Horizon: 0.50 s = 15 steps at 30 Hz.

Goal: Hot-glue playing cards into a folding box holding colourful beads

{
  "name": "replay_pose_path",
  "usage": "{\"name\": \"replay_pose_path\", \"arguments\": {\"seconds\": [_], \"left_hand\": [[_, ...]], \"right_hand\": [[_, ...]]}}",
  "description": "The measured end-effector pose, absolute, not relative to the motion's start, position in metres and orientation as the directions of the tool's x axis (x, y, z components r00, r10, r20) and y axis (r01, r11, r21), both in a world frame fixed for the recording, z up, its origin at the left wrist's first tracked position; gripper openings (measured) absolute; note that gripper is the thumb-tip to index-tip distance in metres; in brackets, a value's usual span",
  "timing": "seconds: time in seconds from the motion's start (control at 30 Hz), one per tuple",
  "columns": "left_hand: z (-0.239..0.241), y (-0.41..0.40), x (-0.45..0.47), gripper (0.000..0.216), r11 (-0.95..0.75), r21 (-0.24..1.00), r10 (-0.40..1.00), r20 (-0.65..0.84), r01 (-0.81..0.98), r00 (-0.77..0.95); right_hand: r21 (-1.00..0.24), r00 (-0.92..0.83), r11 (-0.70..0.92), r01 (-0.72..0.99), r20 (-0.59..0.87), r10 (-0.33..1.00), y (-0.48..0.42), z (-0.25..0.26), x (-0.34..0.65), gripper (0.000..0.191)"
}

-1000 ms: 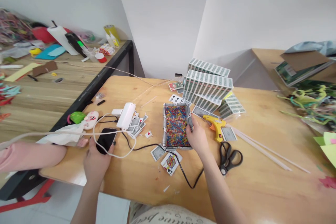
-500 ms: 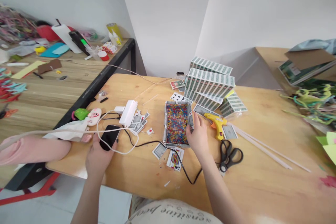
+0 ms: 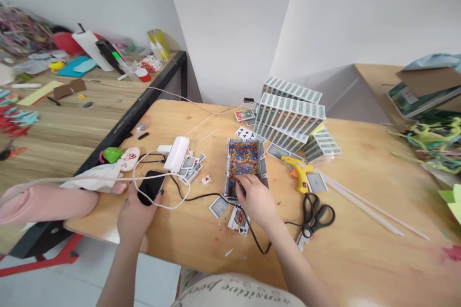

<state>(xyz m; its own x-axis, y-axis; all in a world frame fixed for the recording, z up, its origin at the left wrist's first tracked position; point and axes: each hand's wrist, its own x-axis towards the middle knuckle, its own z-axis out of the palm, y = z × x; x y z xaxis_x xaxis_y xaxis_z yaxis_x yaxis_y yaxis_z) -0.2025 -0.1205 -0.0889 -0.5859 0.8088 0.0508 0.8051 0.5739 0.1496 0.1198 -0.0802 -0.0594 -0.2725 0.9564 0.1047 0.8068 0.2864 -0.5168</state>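
My left hand point(image 3: 137, 213) is closed around a black smartphone point(image 3: 151, 188) at the table's left front. A loop of white cable point(image 3: 163, 208) crosses over the phone. In the middle stands an open rectangular box point(image 3: 227, 163), its walls covered with playing cards and its inside brightly patterned. My right hand point(image 3: 256, 199) reaches over the box's near end, fingers curled inside and the thumb by the near wall. Loose playing cards point(image 3: 238, 222) lie in front of the box. To its right are a yellow glue gun point(image 3: 300, 169) and black-handled scissors point(image 3: 315, 216).
Stacked packs of cards point(image 3: 288, 115) rise behind the box. A white power strip point(image 3: 176, 153) stands beside scattered cards point(image 3: 190, 168). A black cord point(image 3: 201, 196) runs past the box. Clear glue sticks point(image 3: 367, 206) lie at right, a pink roll point(image 3: 46, 204) at left.
My right hand has moved left and nearer, from the box's right wall to its near end. My left hand stays on the phone. More of the scissors' blades shows.
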Motion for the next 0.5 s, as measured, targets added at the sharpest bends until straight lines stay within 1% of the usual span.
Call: {"name": "replay_pose_path", "arguments": {"seconds": [0.2,0.5], "left_hand": [[-0.0909,-0.12,-0.2013,0.087,0.582,0.105,0.805,0.061,0.806,-0.59],[-0.0884,-0.1176,-0.2001,0.086,0.627,0.131,0.772,0.032,0.768,-0.635]], "right_hand": [[-0.472,-0.285,0.265,0.841,0.03,0.958,-0.0836,-0.0551,0.1164,0.031],[-0.404,-0.261,0.197,0.893,-0.11,0.959,-0.0844,-0.0508,0.1152,0.032]]}}
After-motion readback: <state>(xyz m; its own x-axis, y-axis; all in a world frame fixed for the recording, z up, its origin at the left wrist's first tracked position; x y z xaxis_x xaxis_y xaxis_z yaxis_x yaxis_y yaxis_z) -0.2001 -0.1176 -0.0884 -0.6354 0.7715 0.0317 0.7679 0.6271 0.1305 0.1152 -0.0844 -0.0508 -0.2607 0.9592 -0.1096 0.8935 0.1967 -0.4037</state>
